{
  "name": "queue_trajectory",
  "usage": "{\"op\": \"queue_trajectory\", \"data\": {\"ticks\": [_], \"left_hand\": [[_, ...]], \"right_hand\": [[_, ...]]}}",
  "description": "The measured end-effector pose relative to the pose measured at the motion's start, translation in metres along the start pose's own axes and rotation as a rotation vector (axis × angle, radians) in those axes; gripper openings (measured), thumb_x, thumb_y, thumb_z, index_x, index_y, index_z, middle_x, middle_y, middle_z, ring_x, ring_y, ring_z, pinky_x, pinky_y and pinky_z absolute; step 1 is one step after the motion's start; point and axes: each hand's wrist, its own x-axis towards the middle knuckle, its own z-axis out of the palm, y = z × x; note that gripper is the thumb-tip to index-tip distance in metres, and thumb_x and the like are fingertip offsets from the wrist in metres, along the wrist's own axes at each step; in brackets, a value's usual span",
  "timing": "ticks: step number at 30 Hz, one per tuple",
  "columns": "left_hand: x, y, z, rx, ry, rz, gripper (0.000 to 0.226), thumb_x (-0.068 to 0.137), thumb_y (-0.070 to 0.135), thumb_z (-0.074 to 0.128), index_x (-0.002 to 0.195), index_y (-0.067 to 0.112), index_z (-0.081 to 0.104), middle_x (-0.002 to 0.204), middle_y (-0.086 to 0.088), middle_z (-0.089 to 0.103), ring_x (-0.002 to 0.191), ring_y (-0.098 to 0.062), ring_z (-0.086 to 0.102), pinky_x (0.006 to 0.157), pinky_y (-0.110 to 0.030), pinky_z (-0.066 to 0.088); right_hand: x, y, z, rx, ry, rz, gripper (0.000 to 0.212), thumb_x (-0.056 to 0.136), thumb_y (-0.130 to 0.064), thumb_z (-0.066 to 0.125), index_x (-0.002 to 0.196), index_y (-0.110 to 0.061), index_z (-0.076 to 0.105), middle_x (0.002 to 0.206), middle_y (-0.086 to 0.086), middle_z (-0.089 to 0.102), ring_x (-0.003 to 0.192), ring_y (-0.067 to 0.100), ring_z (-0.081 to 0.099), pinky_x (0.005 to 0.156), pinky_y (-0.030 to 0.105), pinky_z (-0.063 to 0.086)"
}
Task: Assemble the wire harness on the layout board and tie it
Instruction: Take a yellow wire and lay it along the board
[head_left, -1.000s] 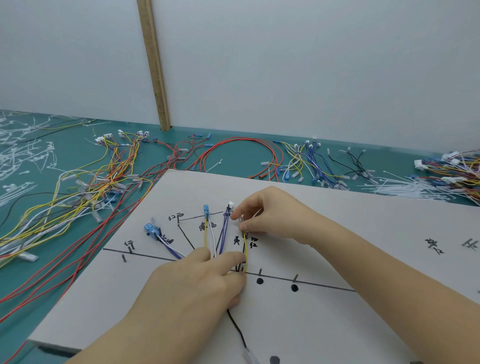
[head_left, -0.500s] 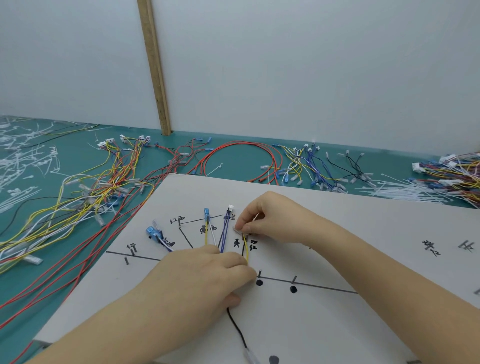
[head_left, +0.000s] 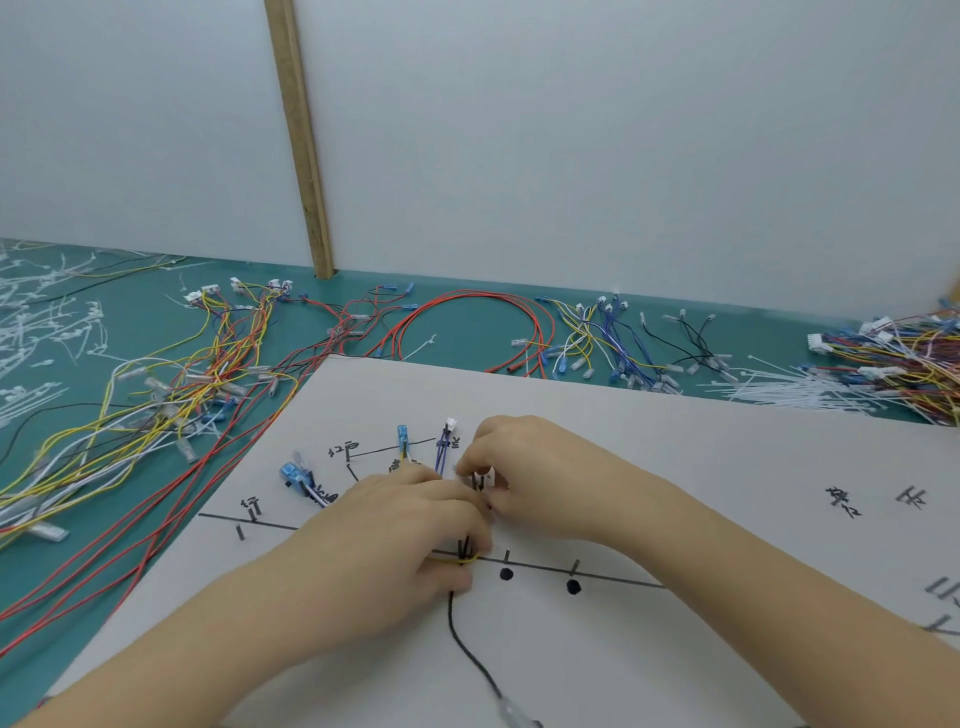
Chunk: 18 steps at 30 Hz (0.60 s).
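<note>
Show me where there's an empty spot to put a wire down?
The layout board is bare along its far edge, between the right hand and the white cable ties. The green table inside the red wire loop is nearly bare too. The wire pile at left is crowded.

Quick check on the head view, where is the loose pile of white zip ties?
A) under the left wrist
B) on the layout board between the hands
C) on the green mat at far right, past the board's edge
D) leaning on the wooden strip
C: the white zip ties lie fanned out on the green mat, beyond the far right edge of the layout board, beside a bundle of mixed wires.
</note>
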Motion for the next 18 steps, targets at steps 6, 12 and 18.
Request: {"op": "queue_trajectory", "data": {"ticks": [6, 12, 18], "left_hand": [[-0.001, -0.005, -0.002, -0.182, -0.07, 0.003, 0.025, 0.085, 0.033, 0.06, 0.109, 0.036, 0.052, 0.12, 0.031, 0.042, 0.114, 0.011, 0.03, 0.097, -0.006, 0.021], [-0.009, -0.005, -0.008, -0.259, -0.181, -0.024, 0.044, 0.081, 0.044, 0.063, 0.118, 0.043, 0.041, 0.127, 0.042, 0.025, 0.121, 0.013, 0.026, 0.101, -0.008, 0.021], [-0.008, -0.006, -0.01, -0.252, -0.238, 0.003, 0.051, 0.081, 0.047, 0.06, 0.124, 0.052, 0.033, 0.124, 0.049, 0.006, 0.114, 0.028, 0.007, 0.086, 0.011, 0.003]], "right_hand": [[-0.002, 0.001, 0.002, 0.046, 0.005, 0.007, 0.031, 0.088, -0.012, 0.049, 0.117, -0.016, 0.06, 0.118, 0.004, 0.054, 0.103, 0.021, 0.052, 0.088, 0.031, 0.04], [-0.006, 0.002, 0.006, 0.04, 0.017, -0.015, 0.032, 0.089, -0.011, 0.045, 0.118, -0.013, 0.057, 0.12, 0.004, 0.052, 0.107, 0.023, 0.052, 0.091, 0.036, 0.041], [-0.003, 0.012, -0.007, 0.123, -0.081, -0.014, 0.032, 0.093, -0.018, 0.045, 0.123, -0.022, 0.056, 0.117, -0.005, 0.056, 0.094, 0.009, 0.049, 0.079, 0.017, 0.033]]}}
